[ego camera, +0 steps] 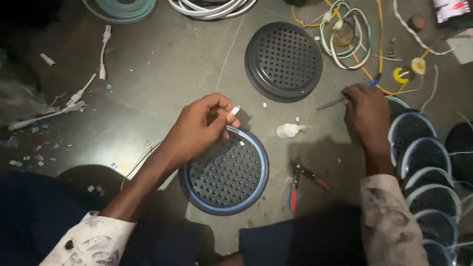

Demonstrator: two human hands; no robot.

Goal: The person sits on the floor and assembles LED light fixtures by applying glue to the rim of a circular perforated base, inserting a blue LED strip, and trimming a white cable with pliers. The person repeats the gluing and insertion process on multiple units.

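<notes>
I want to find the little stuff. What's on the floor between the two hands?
In the head view, a small white bottle lies on the floor between the left hand and the right hand.

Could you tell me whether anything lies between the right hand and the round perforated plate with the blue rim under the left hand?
Yes: red-handled pliers and a small white bottle lie on the floor between the right hand and the blue-rimmed plate.
</notes>
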